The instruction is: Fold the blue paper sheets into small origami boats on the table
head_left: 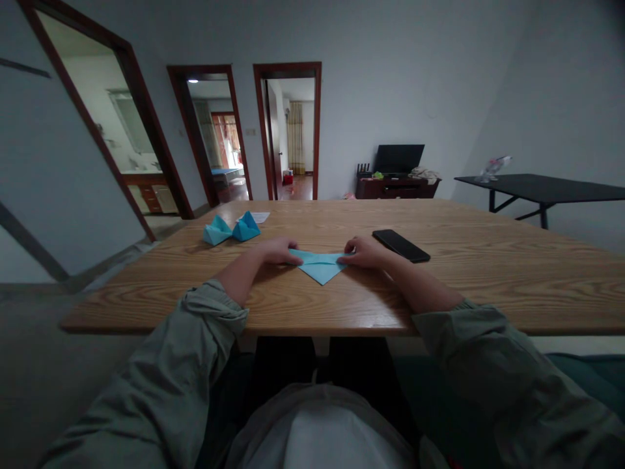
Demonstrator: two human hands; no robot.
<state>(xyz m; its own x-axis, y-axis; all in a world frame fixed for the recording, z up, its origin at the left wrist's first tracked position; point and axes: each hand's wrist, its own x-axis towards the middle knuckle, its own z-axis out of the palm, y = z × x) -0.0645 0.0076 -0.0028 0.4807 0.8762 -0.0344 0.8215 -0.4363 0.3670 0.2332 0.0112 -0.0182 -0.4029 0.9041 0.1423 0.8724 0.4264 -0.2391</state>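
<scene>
here, folded blue paper point(321, 268) lies on the table point(336, 309), tip toward the table's near edge. left hand point(280, 251) pinches its left end, right hand point(365, 252) its right. two paper shapes point(247, 227) toward table's left side; phone point(401, 245) toward its right.

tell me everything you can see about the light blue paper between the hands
The folded paper is light blue, plain, and looks thin and matte. Its outline is roughly a downward triangle, the point toward the person, with a folded band running across the wide far edge. The left hand holds its left end and the right hand its right end, fingers covering both corners. It lies low over the wooden table; full contact is hard to tell.
</scene>
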